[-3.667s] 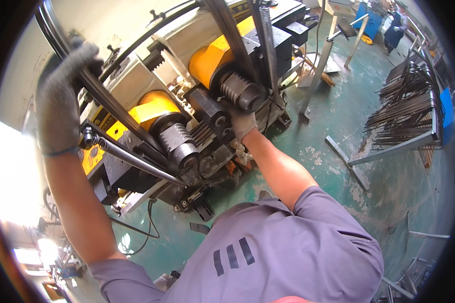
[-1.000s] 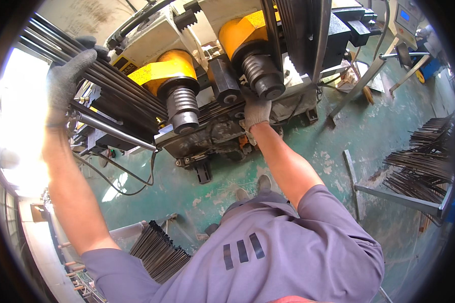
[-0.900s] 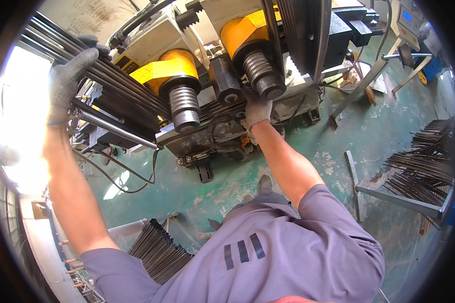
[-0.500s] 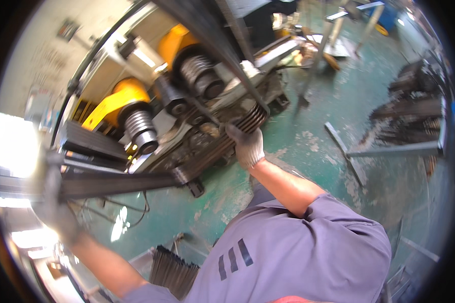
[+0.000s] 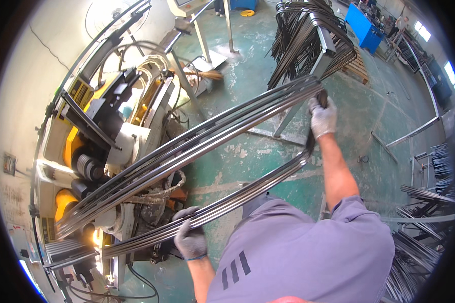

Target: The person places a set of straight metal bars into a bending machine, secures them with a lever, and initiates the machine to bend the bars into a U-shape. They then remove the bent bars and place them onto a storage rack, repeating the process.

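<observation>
A bundle of several long grey metal rods (image 5: 227, 121), bent into a U shape, stretches across in front of me from the machine at left to the right. My right hand (image 5: 322, 117), in a white glove with a dark palm side, is closed round the bent end of the bundle. My left hand (image 5: 190, 237), in a grey glove, grips the near leg of the bundle about its middle, fingers curled over the rods. The far leg runs above the machine. At the left the rod ends lie past the machine's edge.
A bending machine (image 5: 88, 166) with yellow parts and rollers stands at left. Ahead, dark bent rods (image 5: 298, 35) hang on a metal stand (image 5: 324, 48). Several loose rods (image 5: 414, 252) are piled at right. A broom (image 5: 210, 74) and a blue machine (image 5: 364, 25) stand farther off.
My view has turned to the right. The bundle has come away from the machine's rollers, its bent end now at right in my right hand. My left hand has moved in along the near leg.
</observation>
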`<action>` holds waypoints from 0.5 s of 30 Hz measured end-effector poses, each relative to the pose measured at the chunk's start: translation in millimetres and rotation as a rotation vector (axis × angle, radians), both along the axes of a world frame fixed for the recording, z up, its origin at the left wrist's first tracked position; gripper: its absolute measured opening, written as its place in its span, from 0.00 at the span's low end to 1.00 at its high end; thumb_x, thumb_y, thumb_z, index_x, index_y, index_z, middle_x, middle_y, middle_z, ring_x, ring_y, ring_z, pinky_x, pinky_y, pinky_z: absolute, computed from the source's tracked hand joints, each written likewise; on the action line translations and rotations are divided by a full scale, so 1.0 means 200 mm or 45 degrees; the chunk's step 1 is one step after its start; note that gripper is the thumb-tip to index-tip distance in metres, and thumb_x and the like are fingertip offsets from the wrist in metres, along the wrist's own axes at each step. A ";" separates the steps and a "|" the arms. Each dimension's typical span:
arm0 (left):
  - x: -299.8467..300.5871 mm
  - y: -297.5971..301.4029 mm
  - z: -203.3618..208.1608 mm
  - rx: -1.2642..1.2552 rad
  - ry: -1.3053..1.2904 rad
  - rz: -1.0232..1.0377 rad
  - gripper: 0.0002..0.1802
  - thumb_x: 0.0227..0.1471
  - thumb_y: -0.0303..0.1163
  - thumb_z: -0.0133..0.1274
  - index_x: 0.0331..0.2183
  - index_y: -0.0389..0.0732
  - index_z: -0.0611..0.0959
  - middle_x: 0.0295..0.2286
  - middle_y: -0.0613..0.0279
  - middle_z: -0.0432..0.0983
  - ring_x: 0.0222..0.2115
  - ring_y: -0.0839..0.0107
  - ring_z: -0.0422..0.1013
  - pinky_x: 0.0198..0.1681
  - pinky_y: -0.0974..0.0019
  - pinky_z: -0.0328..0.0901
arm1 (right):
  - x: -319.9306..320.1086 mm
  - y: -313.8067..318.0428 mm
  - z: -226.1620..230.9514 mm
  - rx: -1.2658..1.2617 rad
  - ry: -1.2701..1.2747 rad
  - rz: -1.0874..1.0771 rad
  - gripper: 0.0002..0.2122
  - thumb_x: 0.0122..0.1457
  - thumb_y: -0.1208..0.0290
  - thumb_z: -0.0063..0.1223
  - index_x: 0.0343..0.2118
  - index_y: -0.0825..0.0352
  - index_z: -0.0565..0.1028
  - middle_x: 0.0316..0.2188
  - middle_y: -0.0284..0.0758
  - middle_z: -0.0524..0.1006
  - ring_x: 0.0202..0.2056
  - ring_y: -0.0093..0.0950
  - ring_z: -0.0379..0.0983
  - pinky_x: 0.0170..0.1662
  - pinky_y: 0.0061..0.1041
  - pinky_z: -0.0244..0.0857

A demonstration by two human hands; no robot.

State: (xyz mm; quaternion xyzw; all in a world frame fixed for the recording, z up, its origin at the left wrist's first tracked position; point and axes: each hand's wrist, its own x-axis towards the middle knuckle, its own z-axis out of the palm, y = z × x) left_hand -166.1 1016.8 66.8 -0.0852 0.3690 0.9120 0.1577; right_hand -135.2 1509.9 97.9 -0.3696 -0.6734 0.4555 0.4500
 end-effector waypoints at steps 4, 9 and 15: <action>0.03 0.52 -0.22 0.238 -0.259 -0.286 0.26 0.51 0.23 0.55 0.54 0.33 0.79 0.53 0.44 0.78 0.59 0.47 0.71 0.68 0.44 0.61 | 0.04 0.77 0.09 0.191 -0.173 -0.042 0.08 0.65 0.70 0.62 0.41 0.69 0.82 0.26 0.32 0.81 0.27 0.21 0.75 0.33 0.26 0.68; -0.14 1.27 -0.41 0.144 -0.476 -0.710 0.23 0.63 0.34 0.54 0.55 0.32 0.77 0.50 0.41 0.80 0.51 0.44 0.77 0.62 0.42 0.67 | -0.15 1.58 0.26 0.511 -0.442 -0.120 0.14 0.62 0.65 0.64 0.48 0.66 0.82 0.36 0.45 0.85 0.38 0.40 0.83 0.46 0.36 0.73; -0.46 2.27 -0.02 -0.434 0.082 -0.808 0.20 0.67 0.36 0.56 0.52 0.30 0.79 0.45 0.47 0.83 0.44 0.58 0.81 0.52 0.55 0.75 | -0.53 2.63 0.05 1.338 -0.838 -0.336 0.31 0.53 0.81 0.60 0.63 0.57 0.71 0.69 0.40 0.67 0.71 0.47 0.57 0.73 0.44 0.53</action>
